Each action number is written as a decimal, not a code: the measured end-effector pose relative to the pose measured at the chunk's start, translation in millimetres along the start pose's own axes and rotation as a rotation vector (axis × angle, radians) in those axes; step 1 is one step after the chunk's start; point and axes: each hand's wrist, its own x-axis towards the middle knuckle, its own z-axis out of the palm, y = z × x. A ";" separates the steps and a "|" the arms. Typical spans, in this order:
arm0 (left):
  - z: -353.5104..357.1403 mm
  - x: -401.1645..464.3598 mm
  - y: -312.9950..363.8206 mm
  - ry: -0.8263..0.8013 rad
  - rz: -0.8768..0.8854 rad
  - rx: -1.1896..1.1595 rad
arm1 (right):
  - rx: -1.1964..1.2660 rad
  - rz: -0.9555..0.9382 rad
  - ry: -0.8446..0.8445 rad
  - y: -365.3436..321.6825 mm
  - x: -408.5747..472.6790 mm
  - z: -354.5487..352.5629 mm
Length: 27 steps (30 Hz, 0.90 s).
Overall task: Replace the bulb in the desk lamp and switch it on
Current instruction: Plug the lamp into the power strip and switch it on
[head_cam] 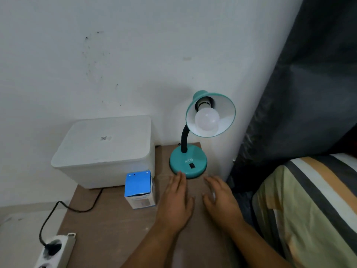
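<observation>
Hands are laid flat and empty on the table (pixel 119 229). Straight ahead, the teal lamp (pixel 188 163) is touched by the left hand (pixel 176 202); the right hand (pixel 220 202) is just beside. The bulb (pixel 207 120) is pointed down toward them, high above.

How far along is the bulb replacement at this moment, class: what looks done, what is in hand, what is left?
Done: nothing certain. A bulb sits unlit in the teal lamp; old or new cannot be told. The blue bulb box stands closed beside it.

In hand: nothing. The left hand and right hand lie empty before the base.

Left: at least pressing the switch; the plug is in the strip.
</observation>
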 end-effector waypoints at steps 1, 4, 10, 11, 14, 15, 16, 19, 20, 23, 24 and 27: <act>2.6 7.2 -2.2 0.004 -0.016 0.011 | -0.015 -0.022 -0.013 0.4 6.6 1.4; 8.8 23.8 -8.1 0.003 -0.044 0.032 | -0.054 -0.131 -0.002 1.5 24.0 6.4; 22.0 31.1 -19.5 -0.003 -0.043 0.033 | -0.060 -0.235 0.005 6.2 50.2 19.7; 23.4 31.3 -20.9 0.005 -0.042 0.033 | -0.061 -0.246 -0.004 7.7 53.3 21.2; 23.8 32.8 -23.0 0.008 -0.044 0.018 | -0.078 -0.258 -0.015 10.8 56.2 26.4; 23.9 33.2 -23.3 0.009 -0.044 0.016 | -0.074 -0.261 -0.005 11.6 55.9 28.6; 24.4 33.5 -23.7 0.007 -0.043 0.021 | -0.068 -0.264 0.005 11.5 55.7 30.6; 25.4 33.3 -25.0 0.010 -0.026 0.042 | -0.059 -0.282 0.024 10.9 56.1 34.7; 25.6 33.2 -25.7 0.010 -0.020 0.053 | -0.058 -0.287 0.034 10.1 56.4 34.8; 26.9 33.0 -27.4 0.016 -0.002 0.076 | -0.059 -0.287 0.054 10.7 58.0 35.3; 26.7 32.9 -27.2 0.011 0.000 0.080 | -0.059 -0.289 0.057 11.1 58.1 35.7; 26.8 33.3 -27.0 0.004 0.008 0.094 | -0.061 -0.302 0.070 13.0 58.1 37.0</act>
